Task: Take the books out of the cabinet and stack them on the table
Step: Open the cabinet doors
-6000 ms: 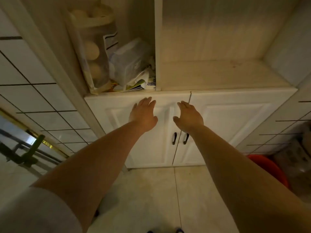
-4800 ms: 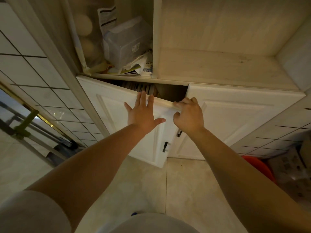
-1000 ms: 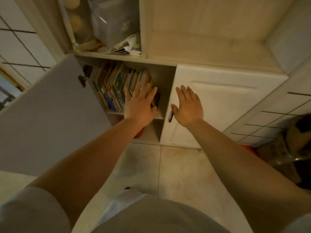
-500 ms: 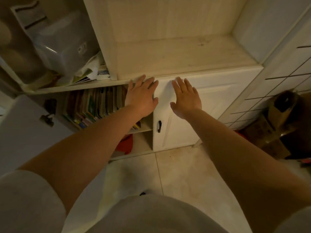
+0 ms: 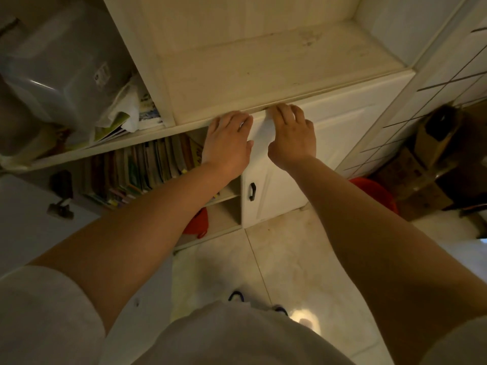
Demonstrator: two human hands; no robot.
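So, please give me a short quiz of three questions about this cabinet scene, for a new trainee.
1. True or false: the right door is wide open.
2. Where do the books stand? A) on the floor B) behind the open left door C) on the bare upper shelf
3. Fill in: both the left hand and the right hand are at the right door's top ____.

Key: 1 false; 2 B; 3 edge.
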